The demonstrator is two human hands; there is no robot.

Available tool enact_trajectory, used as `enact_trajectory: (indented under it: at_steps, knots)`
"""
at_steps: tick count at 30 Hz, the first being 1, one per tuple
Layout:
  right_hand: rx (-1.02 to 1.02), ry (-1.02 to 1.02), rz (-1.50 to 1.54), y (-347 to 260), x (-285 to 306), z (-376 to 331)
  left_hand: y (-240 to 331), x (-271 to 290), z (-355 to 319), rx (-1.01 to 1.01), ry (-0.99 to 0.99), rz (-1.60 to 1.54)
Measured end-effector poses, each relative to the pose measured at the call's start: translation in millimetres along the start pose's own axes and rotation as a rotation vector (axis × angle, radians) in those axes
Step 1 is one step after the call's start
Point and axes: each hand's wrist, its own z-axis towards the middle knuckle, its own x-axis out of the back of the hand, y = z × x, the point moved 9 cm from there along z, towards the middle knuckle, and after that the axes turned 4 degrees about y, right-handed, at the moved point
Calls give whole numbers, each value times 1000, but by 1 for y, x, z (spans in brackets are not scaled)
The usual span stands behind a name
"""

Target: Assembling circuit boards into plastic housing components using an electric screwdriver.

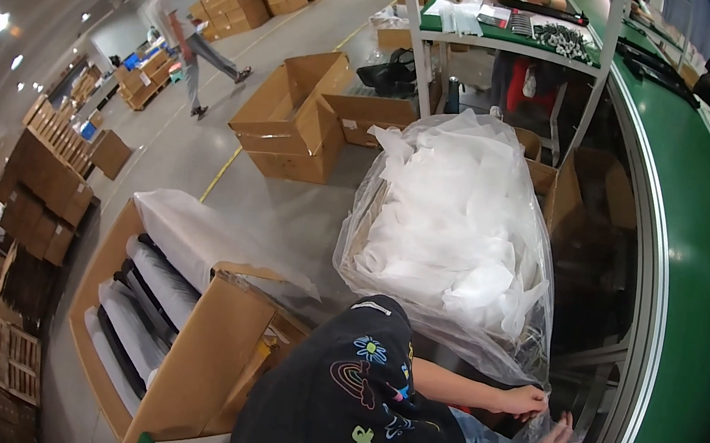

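My left hand point(526, 402) is closed, its fingers pinched on a piece of clear plastic film point(531, 435). My right hand point(553, 440) grips the same film a little nearer to me, its fingers bent around it. The film hangs between the hands, over my jeans, beside the frame of the green-topped bench. Beyond my left forearm stands a large container lined with clear plastic, heaped with thin, white, soft pieces point(464, 209). Their exact kind I cannot make out.
To the left, an open carton point(202, 363) holds long black parts in whitish wrapping. Beyond it are empty cartons point(292, 119). A green conveyor-like bench point(689, 203) runs along the right. A person point(177, 37) walks at far left; another sits behind a table point(523, 36) of small parts.
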Motion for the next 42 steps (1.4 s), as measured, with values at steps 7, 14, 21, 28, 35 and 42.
enact_trajectory:
  at_steps: [7,14,21,28,35,42]
  knots:
    - [-296,-222,468,-18,-54,22,2,-9,-11,-94,-50,192]
    - [-133,-498,21,-11,-89,4,1,-27,-33,-196,-208,287]
    - [-208,-179,157,10,-39,-1,-31,-17,-43,-58,-364,466]
    - [-235,-49,88,25,33,-26,115,19,-64,-620,-35,481]
    - [-330,122,108,46,102,-65,130,-5,-42,-871,-91,995]
    - [-294,276,62,48,158,-100,76,10,-27,-840,-34,1231]
